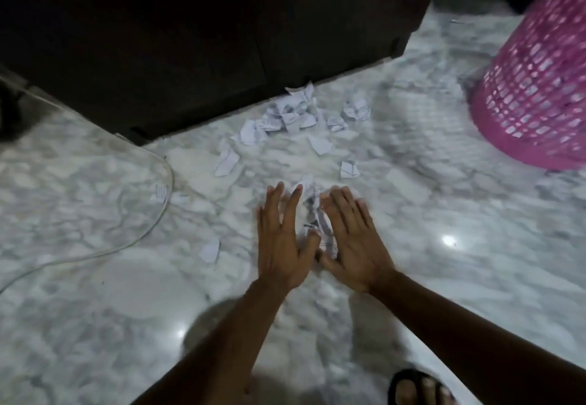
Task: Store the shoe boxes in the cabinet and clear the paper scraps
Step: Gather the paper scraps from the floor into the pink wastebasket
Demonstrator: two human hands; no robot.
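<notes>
Foot: sandalled foot (421,388) at the bottom edge.
Hands: left hand (280,240) and right hand (352,240), fingers spread, press a paper bunch (314,214) between them.
Floor: marble floor (444,293); loose paper scraps (291,116) along the dark cabinet (206,40) base.
Right: pink basket (539,81), bare floor before it.

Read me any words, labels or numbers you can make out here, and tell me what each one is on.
None can be read.
Paper scraps by the cabinet: dark printed marks, too blurred to read.
Scraps between the left hand and right hand: printed lines, too blurred to read.
Pink basket: no text visible.
</notes>
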